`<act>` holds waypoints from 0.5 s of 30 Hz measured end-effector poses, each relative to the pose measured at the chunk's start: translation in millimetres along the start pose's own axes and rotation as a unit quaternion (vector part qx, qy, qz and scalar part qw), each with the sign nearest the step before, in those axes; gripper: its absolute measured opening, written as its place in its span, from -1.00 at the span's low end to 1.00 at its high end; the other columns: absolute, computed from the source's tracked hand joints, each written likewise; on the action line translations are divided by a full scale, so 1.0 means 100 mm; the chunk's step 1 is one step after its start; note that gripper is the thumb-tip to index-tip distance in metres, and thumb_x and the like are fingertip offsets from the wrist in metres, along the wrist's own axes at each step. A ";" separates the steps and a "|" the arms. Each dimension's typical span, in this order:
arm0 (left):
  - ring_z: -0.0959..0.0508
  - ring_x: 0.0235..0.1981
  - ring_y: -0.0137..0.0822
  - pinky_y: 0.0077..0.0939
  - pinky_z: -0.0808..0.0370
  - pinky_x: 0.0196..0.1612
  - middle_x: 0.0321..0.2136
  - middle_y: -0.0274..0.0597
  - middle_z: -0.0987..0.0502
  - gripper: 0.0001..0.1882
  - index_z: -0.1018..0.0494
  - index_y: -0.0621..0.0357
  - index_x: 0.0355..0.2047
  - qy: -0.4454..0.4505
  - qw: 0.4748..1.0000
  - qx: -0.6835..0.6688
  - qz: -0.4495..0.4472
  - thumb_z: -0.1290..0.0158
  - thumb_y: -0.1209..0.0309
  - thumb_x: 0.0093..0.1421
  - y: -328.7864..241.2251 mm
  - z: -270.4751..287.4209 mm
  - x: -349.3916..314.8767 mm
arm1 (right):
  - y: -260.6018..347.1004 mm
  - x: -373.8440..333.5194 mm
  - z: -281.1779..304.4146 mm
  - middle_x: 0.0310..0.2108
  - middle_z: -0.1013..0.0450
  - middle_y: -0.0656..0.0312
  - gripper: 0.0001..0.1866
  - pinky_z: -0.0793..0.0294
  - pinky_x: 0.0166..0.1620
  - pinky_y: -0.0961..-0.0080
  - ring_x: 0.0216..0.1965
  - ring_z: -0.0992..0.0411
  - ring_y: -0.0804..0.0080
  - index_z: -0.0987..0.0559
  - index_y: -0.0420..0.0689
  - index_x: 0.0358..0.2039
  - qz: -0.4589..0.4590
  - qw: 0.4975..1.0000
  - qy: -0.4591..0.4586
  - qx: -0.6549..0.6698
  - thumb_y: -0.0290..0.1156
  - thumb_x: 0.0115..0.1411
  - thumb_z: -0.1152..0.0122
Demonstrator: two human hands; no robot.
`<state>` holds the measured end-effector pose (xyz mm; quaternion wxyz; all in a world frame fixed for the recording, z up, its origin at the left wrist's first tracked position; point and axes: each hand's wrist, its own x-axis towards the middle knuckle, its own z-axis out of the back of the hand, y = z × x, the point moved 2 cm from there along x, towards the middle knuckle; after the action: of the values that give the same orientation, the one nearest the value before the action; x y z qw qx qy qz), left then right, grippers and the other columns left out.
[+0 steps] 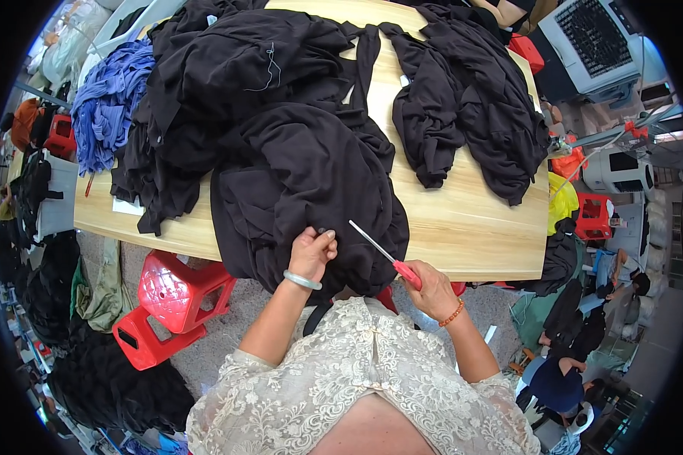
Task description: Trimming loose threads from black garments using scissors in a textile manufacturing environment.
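A heap of black garments (311, 163) covers the left and middle of the wooden table and hangs over its front edge. On the nearest garment, my left hand (313, 250) is closed in a pinch on the black cloth; the exact spot between the fingertips is partly hidden. To its right, my right hand (430, 292) is wrapped round a red-handled tool with a long slim metal blade (373, 241). The blade points up and left, over the cloth and apart from my left fingers. Whether it has one blade or two cannot be made out. Pale loose thread (271, 68) lies on the heap.
More black garments (470, 106) lie on the wooden table (478, 235) at the right. Blue cloth (114, 98) is piled at the far left. Red stools (178, 292) stand below the table's left front edge. A person (558, 379) sits at the lower right.
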<state>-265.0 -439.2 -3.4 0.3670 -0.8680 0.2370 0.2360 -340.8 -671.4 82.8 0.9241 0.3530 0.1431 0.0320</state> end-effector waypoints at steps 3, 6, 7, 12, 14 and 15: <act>-0.52 -0.54 -0.48 -0.67 -0.46 -0.49 -0.52 -0.28 -0.51 -0.93 -0.42 0.23 -0.38 -0.027 0.991 0.105 -0.079 -0.11 0.54 0.15 0.05 -0.01 -0.11 | -0.01 -0.02 0.01 -0.32 -0.46 0.10 -0.73 -0.44 -0.20 0.26 -0.24 -0.45 0.09 -0.47 -0.12 -0.16 -0.002 1.000 0.003 -0.005 -0.42 0.09 -0.19; -0.57 -0.51 -0.48 -0.69 -0.53 -0.43 -0.48 -0.19 -0.57 -0.90 -0.49 0.33 -0.36 -0.045 0.975 0.169 -0.140 -0.12 0.52 0.16 0.04 -0.05 -0.14 | 0.01 0.01 0.04 -0.35 -0.46 0.11 -0.75 -0.44 -0.23 0.24 -0.27 -0.45 0.08 -0.47 -0.11 -0.19 0.019 1.000 0.002 -0.017 -0.41 0.08 -0.20; -0.57 -0.51 -0.49 -0.69 -0.53 -0.43 -0.48 -0.19 -0.57 -0.90 -0.49 0.35 -0.38 -0.044 0.969 0.172 -0.170 -0.12 0.52 0.16 0.04 -0.07 -0.13 | 0.03 0.03 0.04 -0.37 -0.46 0.11 -0.76 -0.44 -0.25 0.23 -0.28 -0.45 0.08 -0.47 -0.10 -0.22 0.019 0.999 0.026 -0.034 -0.40 0.07 -0.20; -0.56 -0.57 -0.50 -0.62 -0.47 -0.48 -0.58 -0.17 -0.59 -0.84 -0.53 0.32 -0.52 -0.106 0.931 0.280 -0.208 -0.11 0.46 0.14 -0.15 0.06 -0.29 | 0.23 -0.01 0.02 -0.49 -0.48 0.03 -0.75 -0.43 -0.34 0.14 -0.40 -0.48 0.01 -0.49 -0.01 -0.27 0.041 0.987 0.096 -0.123 -0.21 0.07 -0.22; -0.59 -0.54 -0.44 -0.58 -0.54 -0.43 -0.57 -0.14 -0.59 -0.88 -0.54 0.36 -0.49 -0.064 0.927 0.319 -0.188 -0.09 0.53 0.14 -0.16 -0.01 -0.23 | 0.30 -0.01 0.13 -0.48 -0.49 0.01 -0.76 -0.42 -0.35 0.09 -0.40 -0.47 -0.04 -0.50 -0.03 -0.29 -0.004 0.990 0.077 -0.115 -0.21 0.08 -0.23; -0.59 -0.53 -0.44 -0.57 -0.55 -0.43 -0.55 -0.14 -0.59 -0.89 -0.53 0.37 -0.47 -0.039 0.950 0.258 -0.171 -0.07 0.54 0.12 -0.05 0.01 -0.12 | 0.24 -0.01 0.13 -0.48 -0.49 -0.01 -0.77 -0.41 -0.36 0.09 -0.40 -0.47 -0.05 -0.50 -0.06 -0.32 -0.011 0.991 0.069 -0.118 -0.22 0.08 -0.23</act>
<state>-271.6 -432.7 5.1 0.6224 -0.7613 0.1230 0.1339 -337.1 -661.8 108.0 0.9476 0.2367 0.2050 0.0630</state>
